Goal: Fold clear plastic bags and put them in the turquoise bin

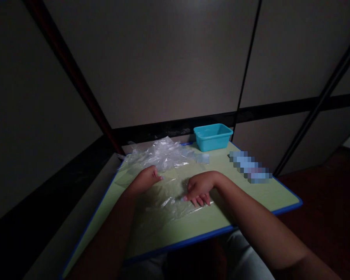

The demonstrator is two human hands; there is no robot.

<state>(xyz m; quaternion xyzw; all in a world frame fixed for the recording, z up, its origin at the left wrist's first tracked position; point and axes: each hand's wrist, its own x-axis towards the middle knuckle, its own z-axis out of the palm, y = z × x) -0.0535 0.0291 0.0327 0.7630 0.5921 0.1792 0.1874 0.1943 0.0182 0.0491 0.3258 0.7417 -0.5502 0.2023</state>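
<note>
While both our hands lie on the green table [268,194], a clear plastic sheet [163,204] is spread flat beneath them in the middle of the tabletop, its wrinkles catching a little light in the dim room.

Our left hand [146,180] is curled loosely at the sheet's far-left part, with the fingertips [160,178] down on the film. Whether they pinch the plastic or only rest on it, we cannot tell. Our right hand [198,189] is bent at the wrist with its fingers [200,200] laid out side by side and pressed on the film near its right edge. It grips nothing and only bears down. The two hands are near each other but apart, with a strip of film between them.

Just beyond the left hand sits a heap of crumpled clear plastic [163,153], touching or overlapping the far edge of the flat sheet. To its right lies a small pale-blue piece [203,158], and behind that, at the table's far edge, stands a teal tub [212,137], upright and open-topped; what it holds is hidden from us. Right of the tub a blurred patch [251,167] covers something on the table that we cannot make out. Grey wall panels [169,62] with dark seams rise behind the table.
</note>
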